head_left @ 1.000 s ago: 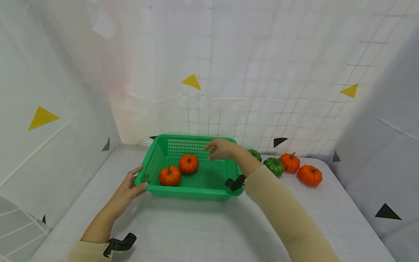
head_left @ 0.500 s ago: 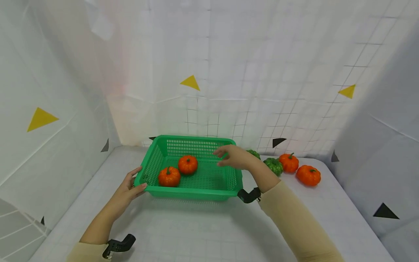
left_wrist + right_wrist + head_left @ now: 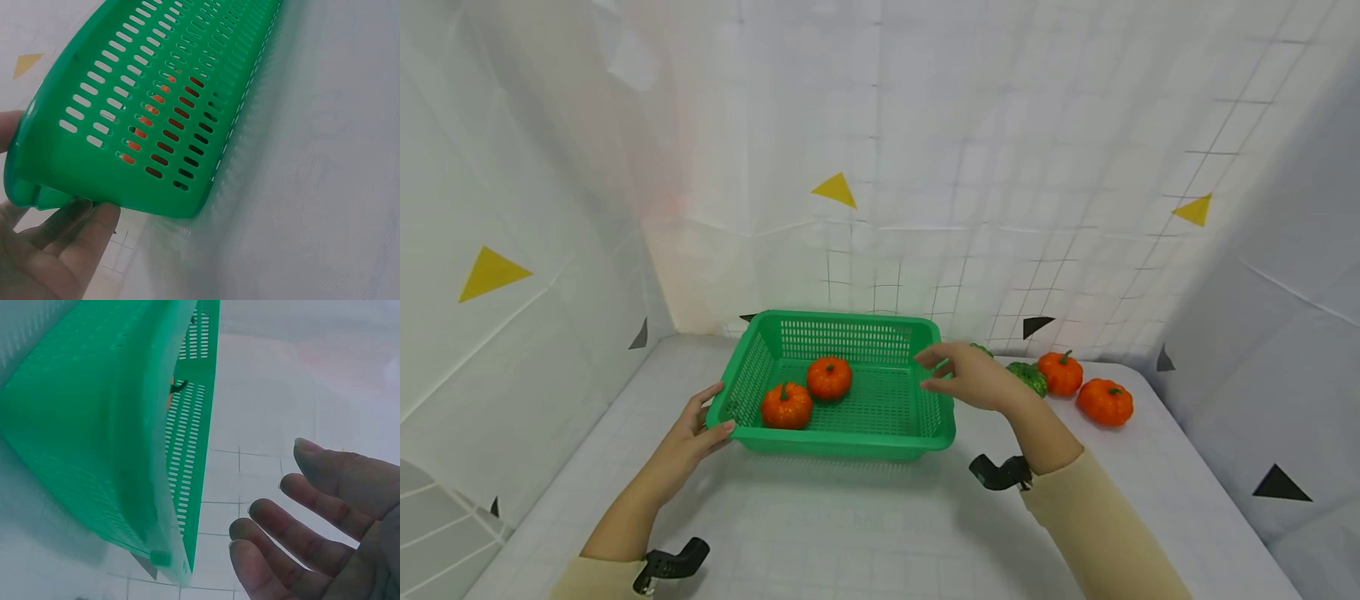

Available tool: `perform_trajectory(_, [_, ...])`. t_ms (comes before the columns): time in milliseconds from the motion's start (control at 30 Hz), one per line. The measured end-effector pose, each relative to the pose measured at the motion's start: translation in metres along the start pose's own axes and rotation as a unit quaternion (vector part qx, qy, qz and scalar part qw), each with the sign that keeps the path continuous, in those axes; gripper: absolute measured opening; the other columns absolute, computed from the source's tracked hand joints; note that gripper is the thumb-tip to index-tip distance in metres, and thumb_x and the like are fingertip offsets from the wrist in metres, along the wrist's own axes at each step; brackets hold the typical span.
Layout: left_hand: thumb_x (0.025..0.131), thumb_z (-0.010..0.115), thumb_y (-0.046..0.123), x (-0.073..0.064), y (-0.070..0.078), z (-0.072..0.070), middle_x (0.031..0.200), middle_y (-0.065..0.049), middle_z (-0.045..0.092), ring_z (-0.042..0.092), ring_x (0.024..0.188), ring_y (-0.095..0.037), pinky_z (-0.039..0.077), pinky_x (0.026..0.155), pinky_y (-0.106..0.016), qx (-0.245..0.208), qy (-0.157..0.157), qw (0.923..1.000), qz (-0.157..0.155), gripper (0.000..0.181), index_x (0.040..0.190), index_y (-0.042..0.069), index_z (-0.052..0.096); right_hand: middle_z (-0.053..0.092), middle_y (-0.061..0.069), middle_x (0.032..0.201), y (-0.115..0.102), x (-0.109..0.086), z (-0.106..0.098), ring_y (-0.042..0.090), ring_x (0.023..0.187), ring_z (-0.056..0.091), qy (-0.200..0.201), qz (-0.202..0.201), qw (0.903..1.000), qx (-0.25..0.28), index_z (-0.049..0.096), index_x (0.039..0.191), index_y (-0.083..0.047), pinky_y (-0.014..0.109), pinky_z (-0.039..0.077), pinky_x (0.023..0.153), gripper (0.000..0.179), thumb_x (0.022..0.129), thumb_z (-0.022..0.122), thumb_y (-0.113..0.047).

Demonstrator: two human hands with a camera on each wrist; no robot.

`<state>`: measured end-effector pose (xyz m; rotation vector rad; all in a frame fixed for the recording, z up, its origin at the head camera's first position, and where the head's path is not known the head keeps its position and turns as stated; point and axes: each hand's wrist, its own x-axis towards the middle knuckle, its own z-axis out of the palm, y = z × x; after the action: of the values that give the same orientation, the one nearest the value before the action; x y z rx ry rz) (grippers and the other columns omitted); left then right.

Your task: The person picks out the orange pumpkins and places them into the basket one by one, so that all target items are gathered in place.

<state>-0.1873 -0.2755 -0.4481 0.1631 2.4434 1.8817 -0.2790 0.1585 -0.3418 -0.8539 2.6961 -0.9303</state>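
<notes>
A green plastic basket (image 3: 842, 442) with slotted walls stands on the table, and two small orange pumpkins (image 3: 829, 378) lie in its left half. My left hand (image 3: 688, 429) grips the basket's left end near the front corner. In the left wrist view, the fingers (image 3: 87, 244) curl under the rim at that end. Over the basket's right end hangs my right hand (image 3: 973, 375), holding nothing, its fingers (image 3: 300, 537) loosely bent and apart from the wall. Behind that hand are green pumpkins (image 3: 1028, 378), partly hidden by the hand and forearm.
Two more orange pumpkins (image 3: 1105, 402) lie to the right on the white table (image 3: 842, 533). White sheeting with yellow and black triangles (image 3: 837, 190) encloses the back and sides. The basket's far side is close to the back sheet.
My right hand has drawn back from above the basket's inside, moving right and toward me to its right end. The left hand keeps its hold; the basket and pumpkins stay put.
</notes>
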Motion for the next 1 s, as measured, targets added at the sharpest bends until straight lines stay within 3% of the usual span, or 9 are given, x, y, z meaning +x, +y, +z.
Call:
perform_trajectory(233, [0.103, 0.06, 0.025, 0.0, 0.001, 0.0, 0.15, -0.029, 0.031, 0.046, 0.13, -0.035, 0.049, 0.098, -0.024, 0.005, 0.003, 1.0, -0.002, 0.078, 0.161, 0.014, 0.008, 0.064, 0.008, 0.128, 0.007, -0.018, 0.002, 0.026, 0.109, 0.063, 0.029, -0.009, 0.9995, 0.011, 0.062, 0.132, -0.007, 0.041, 0.056, 0.087, 0.04, 0.095, 0.071, -0.021])
perform_trajectory(433, [0.103, 0.059, 0.024, -0.001, 0.002, 0.001, 0.151, -0.03, 0.03, 0.043, 0.132, -0.039, 0.049, 0.099, -0.026, 0.005, 0.002, 1.0, 0.001, 0.078, 0.161, 0.013, 0.008, 0.063, 0.014, 0.129, 0.016, -0.031, 0.002, 0.028, 0.111, 0.062, 0.058, 0.01, 0.9981, 0.017, 0.062, 0.132, -0.006, 0.046, 0.054, 0.091, 0.04, 0.097, 0.069, -0.024])
perform_trajectory(767, [0.103, 0.058, 0.023, -0.001, 0.002, 0.001, 0.151, -0.03, 0.03, 0.042, 0.133, -0.04, 0.049, 0.1, -0.028, 0.008, 0.003, 1.0, 0.002, 0.077, 0.161, 0.014, 0.008, 0.066, 0.005, 0.12, 0.039, -0.05, 0.005, 0.024, 0.104, 0.064, 0.122, 0.02, 0.9923, 0.008, 0.067, 0.124, -0.009, 0.042, 0.057, 0.086, 0.032, 0.096, 0.07, -0.024])
perform_trajectory(1000, [0.104, 0.058, 0.023, -0.001, 0.002, 0.001, 0.151, -0.031, 0.029, 0.042, 0.133, -0.042, 0.049, 0.099, -0.025, 0.005, 0.002, 1.0, 0.006, 0.077, 0.161, 0.013, 0.007, 0.067, 0.007, 0.115, 0.055, -0.062, 0.006, 0.023, 0.1, 0.064, 0.163, 0.03, 0.9861, 0.004, 0.068, 0.12, -0.009, 0.046, 0.057, 0.087, 0.027, 0.096, 0.07, -0.021])
